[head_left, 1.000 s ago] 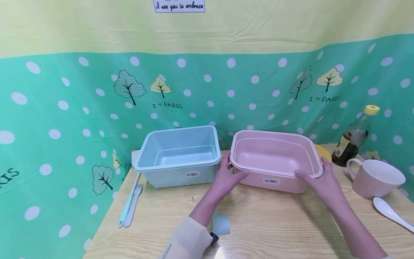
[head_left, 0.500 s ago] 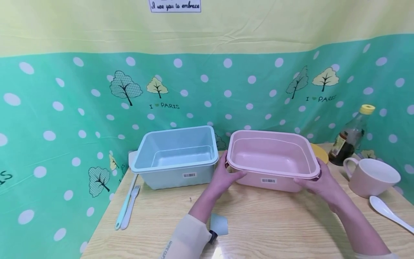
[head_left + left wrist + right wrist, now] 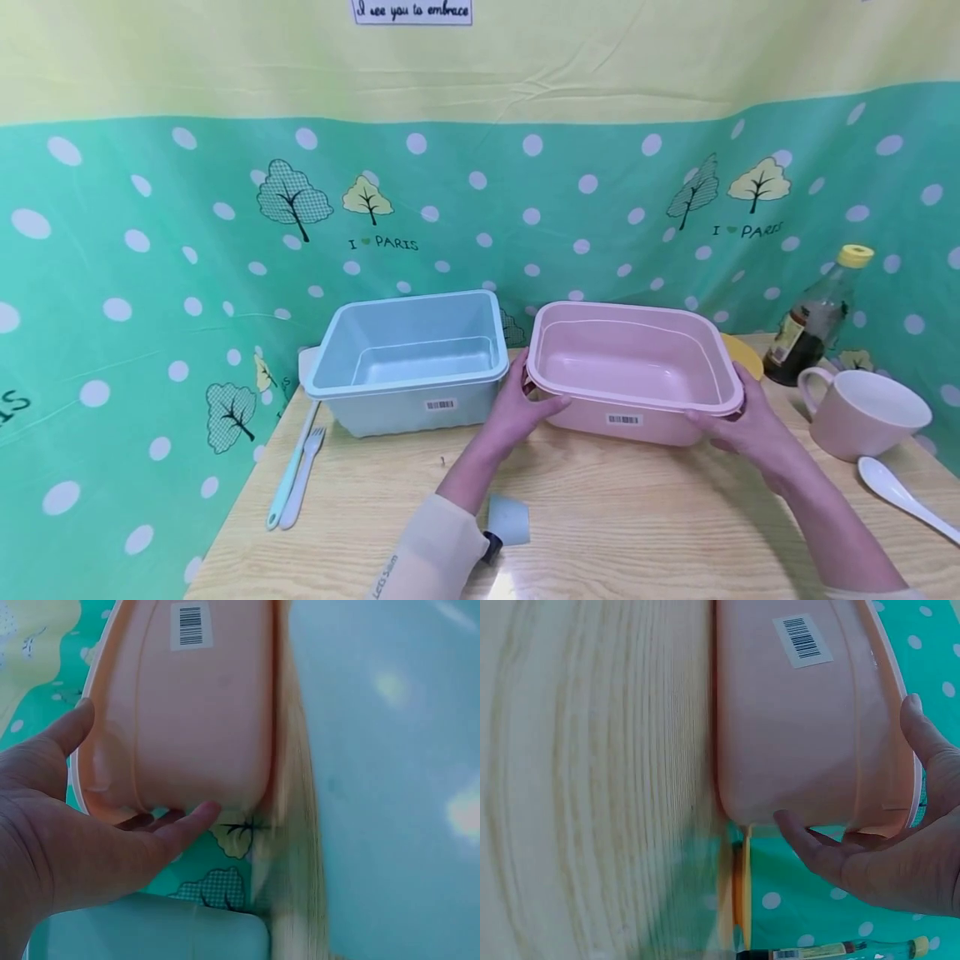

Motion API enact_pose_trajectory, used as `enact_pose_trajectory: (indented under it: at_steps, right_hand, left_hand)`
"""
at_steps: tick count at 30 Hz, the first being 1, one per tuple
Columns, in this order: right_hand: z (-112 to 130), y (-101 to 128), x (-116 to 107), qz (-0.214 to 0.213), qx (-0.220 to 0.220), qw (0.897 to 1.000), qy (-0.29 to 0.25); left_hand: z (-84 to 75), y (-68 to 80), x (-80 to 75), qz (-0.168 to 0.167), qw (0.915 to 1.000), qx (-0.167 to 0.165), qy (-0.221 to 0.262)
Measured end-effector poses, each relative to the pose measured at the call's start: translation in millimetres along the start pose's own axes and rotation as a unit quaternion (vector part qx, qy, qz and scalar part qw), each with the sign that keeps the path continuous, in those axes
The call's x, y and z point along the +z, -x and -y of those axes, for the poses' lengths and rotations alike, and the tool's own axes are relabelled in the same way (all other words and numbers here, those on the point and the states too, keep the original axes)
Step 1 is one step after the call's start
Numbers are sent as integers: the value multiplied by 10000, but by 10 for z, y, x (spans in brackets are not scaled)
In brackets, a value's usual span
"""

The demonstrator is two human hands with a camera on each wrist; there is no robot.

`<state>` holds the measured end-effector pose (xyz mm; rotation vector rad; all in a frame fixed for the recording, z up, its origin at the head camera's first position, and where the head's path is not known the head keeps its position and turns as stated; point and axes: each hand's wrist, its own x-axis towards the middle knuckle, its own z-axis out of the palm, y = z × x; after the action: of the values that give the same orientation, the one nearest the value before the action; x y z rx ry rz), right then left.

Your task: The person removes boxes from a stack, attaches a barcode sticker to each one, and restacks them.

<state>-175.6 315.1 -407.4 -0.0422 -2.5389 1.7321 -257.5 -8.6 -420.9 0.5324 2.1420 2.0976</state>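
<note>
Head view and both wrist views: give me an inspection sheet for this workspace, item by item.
Surface: light wooden table.
Job's things: pink tub, open and with nothing in it, barcode label on its near side.
Clutter: blue tub left of the pink one; fork and a second utensil at the left edge; mug, white spoon, dark bottle, yellow disc behind the pink tub.
Grippers: left hand grips the pink tub's left end; right hand grips its right end.
Cables: nothing seen.
Surroundings: green polka-dot cloth with trees behind and at the sides.
</note>
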Motion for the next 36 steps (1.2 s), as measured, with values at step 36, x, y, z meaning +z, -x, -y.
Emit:
enact_pose_trajectory:
  at_steps: [36]
  right_hand:
    - [513, 298, -94, -1334, -1431, 9731, -1220]
  left_hand:
    - [-634, 278, 139, -493, 9929, 1058, 236]
